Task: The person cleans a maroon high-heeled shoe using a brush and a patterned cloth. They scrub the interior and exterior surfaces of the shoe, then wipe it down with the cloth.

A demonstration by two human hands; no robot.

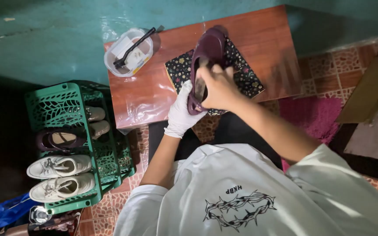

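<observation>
Gloved left hand [181, 111] grips the shoe [204, 61], right hand's [217, 87] fingers curled inside; loose hold could drop it.

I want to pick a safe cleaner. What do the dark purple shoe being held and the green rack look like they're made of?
The purple shoe looks like smooth leather or faux leather; its faint sheen fits either. The green rack looks like moulded plastic, with a uniform colour and a cut-out leaf pattern.
</observation>
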